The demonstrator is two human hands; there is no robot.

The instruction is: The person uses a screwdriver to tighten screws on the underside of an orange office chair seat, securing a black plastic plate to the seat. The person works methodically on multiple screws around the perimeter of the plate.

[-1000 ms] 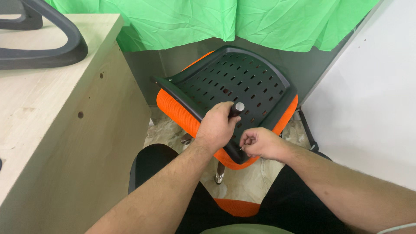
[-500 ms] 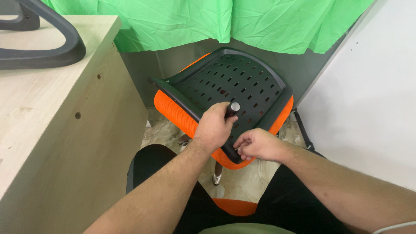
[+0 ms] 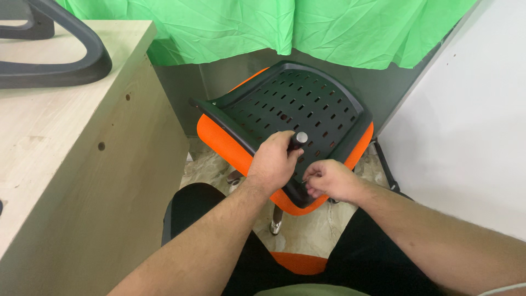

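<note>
Centrally in the frame, an upturned chair seat (image 3: pixel 296 109) shows its black slotted plastic underside, with orange padding along its edges. The left hand (image 3: pixel 274 161) is closed around a dark tool handle (image 3: pixel 297 140) with a pale round cap, held against the seat's near edge. Just beside it the right hand (image 3: pixel 329 180) pinches something small, perhaps a screw; I cannot tell exactly what. The plastic shell looks stiff and fairly light, its padding soft, so its raised rim seems the firmest place to grip. At left stands a pale wooden desk (image 3: pixel 82 164), a dark armrest (image 3: pixel 55 66) on it; a green cloth (image 3: pixel 329 27) hangs behind.
</note>
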